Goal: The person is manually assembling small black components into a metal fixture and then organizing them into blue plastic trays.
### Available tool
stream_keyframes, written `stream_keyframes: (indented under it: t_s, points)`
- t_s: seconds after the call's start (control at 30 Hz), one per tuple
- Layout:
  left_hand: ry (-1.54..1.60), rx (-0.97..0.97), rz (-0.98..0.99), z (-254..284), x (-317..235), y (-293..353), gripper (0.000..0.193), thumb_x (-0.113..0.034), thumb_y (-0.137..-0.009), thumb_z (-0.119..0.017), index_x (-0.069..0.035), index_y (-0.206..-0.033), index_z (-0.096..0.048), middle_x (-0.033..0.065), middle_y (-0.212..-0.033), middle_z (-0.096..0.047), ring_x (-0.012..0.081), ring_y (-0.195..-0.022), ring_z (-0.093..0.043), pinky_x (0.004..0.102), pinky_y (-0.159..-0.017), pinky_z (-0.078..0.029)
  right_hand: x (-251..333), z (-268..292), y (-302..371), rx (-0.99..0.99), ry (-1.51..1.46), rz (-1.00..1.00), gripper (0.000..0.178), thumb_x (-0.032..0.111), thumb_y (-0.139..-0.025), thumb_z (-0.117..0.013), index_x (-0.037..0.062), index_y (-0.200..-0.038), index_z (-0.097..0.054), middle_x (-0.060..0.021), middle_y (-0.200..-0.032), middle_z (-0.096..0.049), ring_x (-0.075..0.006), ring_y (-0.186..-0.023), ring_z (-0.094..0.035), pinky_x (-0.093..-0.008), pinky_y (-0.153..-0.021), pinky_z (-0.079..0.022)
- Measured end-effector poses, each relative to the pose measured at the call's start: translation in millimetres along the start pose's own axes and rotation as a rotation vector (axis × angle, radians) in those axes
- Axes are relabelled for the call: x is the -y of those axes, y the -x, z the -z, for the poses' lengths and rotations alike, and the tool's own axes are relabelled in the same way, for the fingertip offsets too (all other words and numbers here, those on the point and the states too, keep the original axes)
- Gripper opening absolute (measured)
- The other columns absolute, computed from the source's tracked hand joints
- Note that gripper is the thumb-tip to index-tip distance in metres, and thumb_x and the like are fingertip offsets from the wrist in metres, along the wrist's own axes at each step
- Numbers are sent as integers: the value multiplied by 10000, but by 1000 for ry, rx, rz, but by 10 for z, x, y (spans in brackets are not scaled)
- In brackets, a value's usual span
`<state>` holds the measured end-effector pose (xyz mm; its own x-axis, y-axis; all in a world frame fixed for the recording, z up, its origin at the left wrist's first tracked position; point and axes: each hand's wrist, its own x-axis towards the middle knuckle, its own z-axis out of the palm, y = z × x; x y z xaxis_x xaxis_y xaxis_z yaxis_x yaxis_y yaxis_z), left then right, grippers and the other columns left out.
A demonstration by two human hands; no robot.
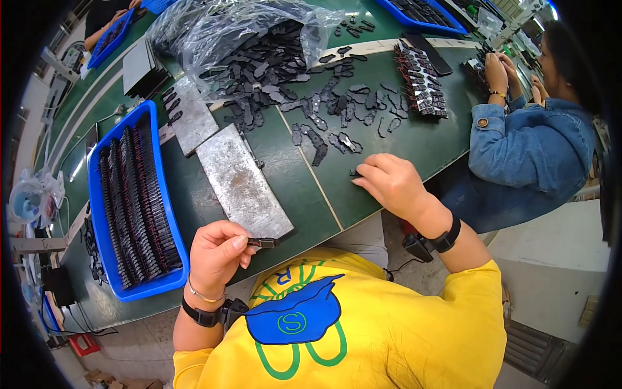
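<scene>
Between the thumb and fingers of my left hand [223, 254] is a small black plastic part [262, 243], held at the near end of a grey metal plate [241, 185]. My right hand [393, 183] pinches another small dark piece [354, 172] over the green table, its fingertips hiding most of it. Beyond my right hand lie many loose flat black plastic pieces [317, 144], scattered across the tabletop. A second metal plate [192, 117], with several black parts along its left edge, lies under the far end of the first.
A blue tray [184, 275] with rows of black parts and red wires stands at left. A clear plastic bag [188, 39] spills black pieces at the back. At right, a co-worker in a denim jacket [531, 139] sits near a wired stack of parts [421, 81].
</scene>
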<state>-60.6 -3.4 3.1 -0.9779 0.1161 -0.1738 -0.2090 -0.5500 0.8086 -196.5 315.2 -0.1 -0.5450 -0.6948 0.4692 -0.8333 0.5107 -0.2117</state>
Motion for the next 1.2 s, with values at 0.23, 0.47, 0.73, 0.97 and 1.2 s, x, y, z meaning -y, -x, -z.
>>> stream_keyframes:
  t_s: [0.23,0.47,0.73,0.97,1.2]
  points:
    - [-19,-7,-1,-10,-3,9,92,-56,-857,-666,27,-894,-653,127,-754,-670,127,-568,-606,223,-492,-491,-114,199,-18,178,-395,-357,237,42,-718,-726,10,-935,-636,-115,-840,-583,-301,-726,-594,-372,-656,-504]
    - [-10,-14,3,8,10,8,96,-63,-864,-658,25,-901,-650,126,-750,-668,133,-566,-602,231,-496,-489,-135,187,-212,430,-76,-176,181,44,-725,-692,25,-898,-643,-128,-852,-587,-330,-747,-600,-384,-672,-509]
    - [-15,-72,22,-5,-5,67,89,-54,-871,-645,21,-919,-645,119,-749,-662,131,-572,-598,232,-501,-484,83,2,-162,223,-160,-305,178,10,-711,-663,9,-884,-620,-105,-824,-579,-216,-735,-628,-299,-649,-508]
    - [4,-163,65,-85,-1,-15,113,-94,-886,-648,10,-929,-651,81,-750,-663,98,-572,-586,220,-502,-478,419,-196,-21,-107,-675,-468,205,-62,-716,-668,-31,-909,-607,-89,-865,-595,-112,-697,-578,-221,-608,-470]
    - [13,-217,53,-68,36,-6,89,-80,-890,-635,3,-919,-650,91,-737,-670,107,-554,-603,215,-486,-488,912,-194,-464,-88,-773,-118,266,-66,-697,-683,-24,-946,-602,-118,-885,-601,-176,-715,-600,-260,-611,-492]
